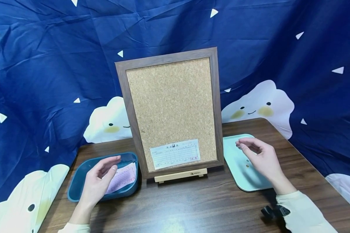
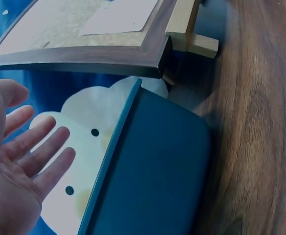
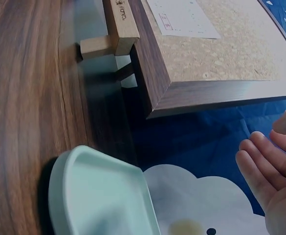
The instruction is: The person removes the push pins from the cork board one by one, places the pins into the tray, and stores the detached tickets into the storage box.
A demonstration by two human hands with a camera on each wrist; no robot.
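Two bare hands of mine are raised over the wood-grained brown table (image 1: pixel 198 194), one toward each side of a rectangular cork board in a dark brown frame (image 1: pixel 170 106). My left hand (image 1: pixel 97 183) is held over the rounded dark teal-blue plastic basin (image 1: pixel 81 173); its fingers are relaxed and parted, the thumb away from them, and they grip nothing. Inside the basin lies a pink printed paper slip (image 1: pixel 121 178), partly hidden from the head view by that hand.

My right hand (image 1: pixel 262 158) hovers above the shallow mint-green tray (image 1: pixel 232 155) with rounded corners. Its fingers are loosely extended, the thumb near the index finger, and I see nothing gripped in them. A dark speck shows beside those fingertips, too small to make out. On the tray lies a tiny gold-coloured piece (image 1: pixel 247 166), with another small piece just beyond it.

Between my hands, the board stands leaning back slightly on a pale wooden easel (image 1: pixel 180 175). Low on the cork sits a white printed paper slip (image 1: pixel 175 155), slightly tilted, with a ruled grid, a pinkish-red mark at its lower right and a small round silvery pin (image 1: pixel 173 145) at its top edge. Behind everything hangs a deep blue cloth (image 1: pixel 169 29) patterned with white triangles and smiling clouds.
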